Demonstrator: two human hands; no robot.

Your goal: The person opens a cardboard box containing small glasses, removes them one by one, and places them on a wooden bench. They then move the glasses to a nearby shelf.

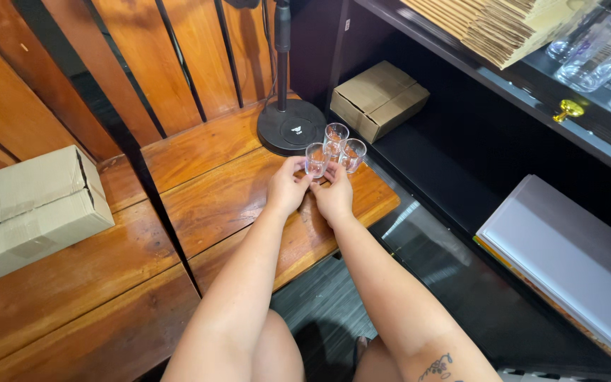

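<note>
Currently both hands pinch small clear glasses (334, 146) on wooden bench (213, 191): left hand (288, 189) grips nearest glass, right hand (334, 198) fingers touch cluster base. Black round stand base (291, 126) just behind.

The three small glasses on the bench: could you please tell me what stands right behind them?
Directly behind the three small glasses sits a round black stand base with its pole rising. Farther right lies a closed cardboard box. The base's near edge is partly hidden by the glasses.

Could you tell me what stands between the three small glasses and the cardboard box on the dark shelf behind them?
Nothing: in the head view, only the bench edge separates the glasses from the box.
</note>
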